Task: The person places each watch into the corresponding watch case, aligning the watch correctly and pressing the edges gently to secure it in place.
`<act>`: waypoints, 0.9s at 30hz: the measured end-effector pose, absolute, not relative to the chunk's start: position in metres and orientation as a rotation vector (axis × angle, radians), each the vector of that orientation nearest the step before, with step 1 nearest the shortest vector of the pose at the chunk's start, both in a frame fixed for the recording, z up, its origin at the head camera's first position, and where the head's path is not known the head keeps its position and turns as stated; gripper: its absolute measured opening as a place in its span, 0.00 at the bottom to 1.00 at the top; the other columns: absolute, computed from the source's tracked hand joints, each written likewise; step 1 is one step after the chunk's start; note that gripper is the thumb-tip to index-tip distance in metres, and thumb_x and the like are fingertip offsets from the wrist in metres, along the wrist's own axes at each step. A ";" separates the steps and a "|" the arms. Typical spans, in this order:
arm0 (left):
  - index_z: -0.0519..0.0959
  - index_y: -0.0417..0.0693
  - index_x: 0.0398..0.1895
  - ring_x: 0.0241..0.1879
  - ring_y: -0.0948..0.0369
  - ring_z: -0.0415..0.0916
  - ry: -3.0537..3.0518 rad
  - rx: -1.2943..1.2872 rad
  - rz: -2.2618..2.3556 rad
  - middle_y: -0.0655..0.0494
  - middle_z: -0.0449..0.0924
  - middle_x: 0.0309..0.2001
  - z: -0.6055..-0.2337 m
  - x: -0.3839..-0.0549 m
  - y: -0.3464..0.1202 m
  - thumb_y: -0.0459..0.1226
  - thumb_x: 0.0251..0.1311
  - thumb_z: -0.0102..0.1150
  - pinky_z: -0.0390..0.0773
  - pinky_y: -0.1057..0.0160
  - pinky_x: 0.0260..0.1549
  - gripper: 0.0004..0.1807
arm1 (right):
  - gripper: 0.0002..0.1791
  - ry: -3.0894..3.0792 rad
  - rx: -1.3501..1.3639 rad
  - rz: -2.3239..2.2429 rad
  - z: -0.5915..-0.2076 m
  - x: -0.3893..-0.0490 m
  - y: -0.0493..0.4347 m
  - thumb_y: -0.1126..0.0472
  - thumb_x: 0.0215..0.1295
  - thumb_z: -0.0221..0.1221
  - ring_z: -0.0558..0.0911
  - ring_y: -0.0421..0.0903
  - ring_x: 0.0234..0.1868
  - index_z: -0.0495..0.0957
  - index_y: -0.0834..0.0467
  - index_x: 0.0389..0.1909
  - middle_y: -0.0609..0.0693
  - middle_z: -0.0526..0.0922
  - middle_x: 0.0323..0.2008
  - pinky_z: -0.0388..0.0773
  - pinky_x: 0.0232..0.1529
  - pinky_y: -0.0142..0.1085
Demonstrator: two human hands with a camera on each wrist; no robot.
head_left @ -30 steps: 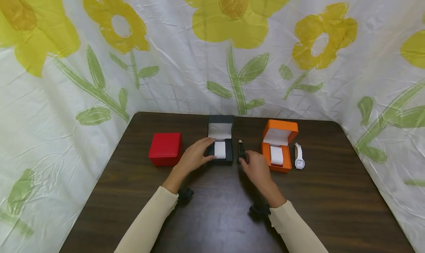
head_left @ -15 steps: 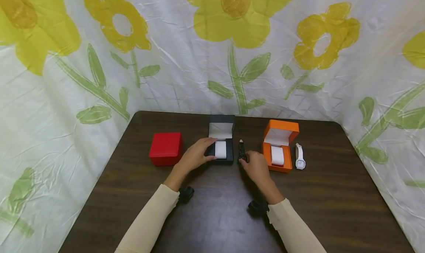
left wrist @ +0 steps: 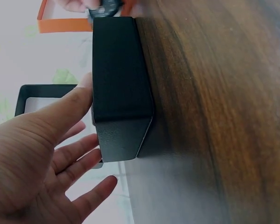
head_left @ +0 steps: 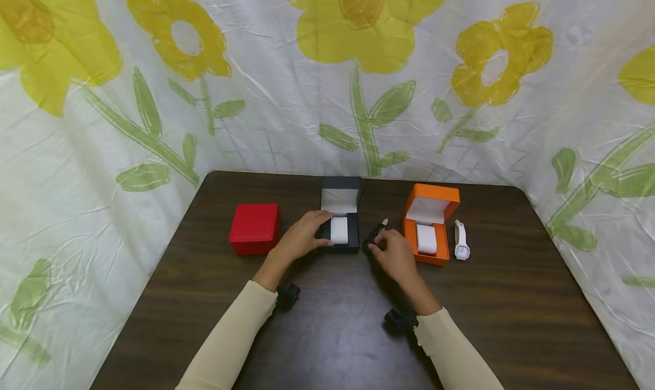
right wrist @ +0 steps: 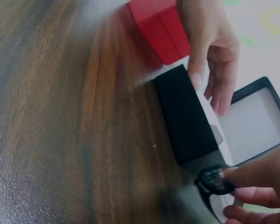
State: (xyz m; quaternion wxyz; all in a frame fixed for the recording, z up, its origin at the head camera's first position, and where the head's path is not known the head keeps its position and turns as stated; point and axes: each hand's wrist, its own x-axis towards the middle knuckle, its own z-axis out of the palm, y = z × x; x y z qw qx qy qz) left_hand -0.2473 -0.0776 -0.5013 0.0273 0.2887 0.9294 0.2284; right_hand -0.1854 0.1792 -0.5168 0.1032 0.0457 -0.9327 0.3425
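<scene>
An open black watch box [head_left: 353,231] with a white cushion [head_left: 339,231] stands near the table's middle. At its left side is my left hand [head_left: 302,236], the thumb touching the upper front edge and the loosely extended fingers lying along the side; the little finger is free in the left wrist view. My right hand [head_left: 396,256] pinches a black wristwatch [head_left: 373,239] between thumb and fingers, just right of that box. In the right wrist view the watch [right wrist: 214,181] hangs beside the box's near corner, its strap partly behind the fingers.
An open orange watch box [head_left: 434,259] with a white cushion stands right of my right hand, a white wristwatch [head_left: 461,245] beside it. Left of my left hand sits a closed red box [head_left: 255,228]. A flowered curtain [head_left: 286,123] hangs behind the dark wooden table [head_left: 338,333].
The black watch has turned from nearly straight to slanted, its strap end swinging right and its near end shifting slightly left in my right hand. My left hand and the boxes stay put.
</scene>
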 end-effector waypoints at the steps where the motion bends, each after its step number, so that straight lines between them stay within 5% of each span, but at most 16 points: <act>1: 0.69 0.47 0.73 0.70 0.50 0.65 2.870 0.883 0.699 0.45 0.69 0.71 -0.501 -0.247 -0.077 0.45 0.57 0.75 0.70 0.49 0.67 0.41 | 0.09 -2.733 0.132 1.042 -0.515 -0.185 0.179 0.62 0.59 0.72 0.79 0.55 0.37 0.82 0.62 0.31 0.57 0.82 0.35 0.77 0.41 0.48; 13: 0.70 0.47 0.73 0.70 0.49 0.65 2.872 0.860 0.637 0.45 0.68 0.71 -0.498 -0.251 -0.074 0.49 0.56 0.75 0.72 0.49 0.65 0.42 | 0.10 -2.561 0.116 1.417 -0.489 -0.178 0.181 0.59 0.66 0.68 0.81 0.58 0.51 0.82 0.62 0.41 0.58 0.85 0.44 0.73 0.62 0.55; 27: 0.72 0.45 0.70 0.67 0.51 0.65 2.857 0.887 0.603 0.46 0.68 0.68 -0.495 -0.256 -0.071 0.49 0.56 0.75 0.75 0.51 0.62 0.41 | 0.09 -2.469 0.138 1.582 -0.480 -0.174 0.182 0.61 0.70 0.65 0.80 0.57 0.53 0.80 0.63 0.44 0.59 0.84 0.46 0.74 0.60 0.56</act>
